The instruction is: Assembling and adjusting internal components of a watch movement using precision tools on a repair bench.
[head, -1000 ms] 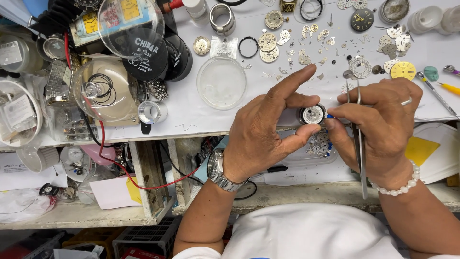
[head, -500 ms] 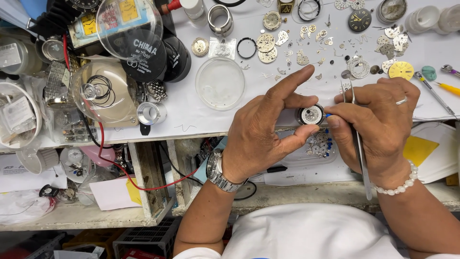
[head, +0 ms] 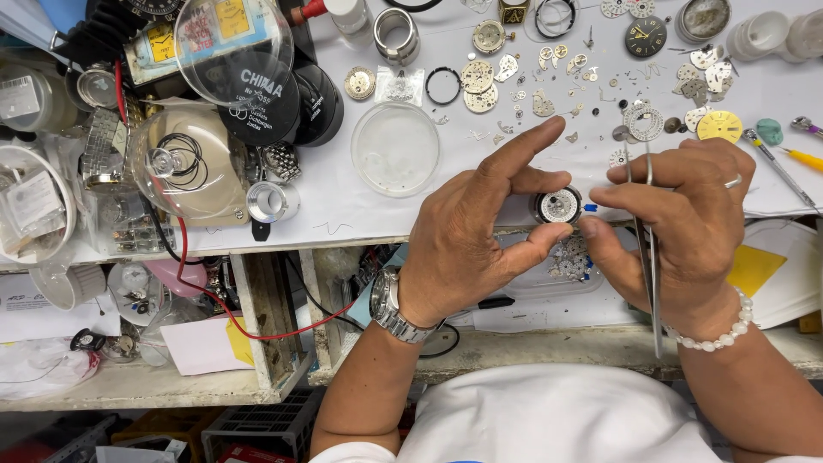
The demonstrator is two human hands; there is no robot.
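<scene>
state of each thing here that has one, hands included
left hand: pinching the small round metal watch movement
watch movement: held above the bench edge, face up
right hand: fingertips at the movement, gripping thin steel tweezers
clear round plastic dish: empty, on the white bench top

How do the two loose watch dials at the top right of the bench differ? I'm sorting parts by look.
The black dial is dark with pale hour marks, while the yellow dial is plain gold in tone. The black dial lies farther up the white bench top, by the round metal case; the yellow dial lies nearer the right hand, beside a green blob. Both are round, flat and lying face up.
</scene>
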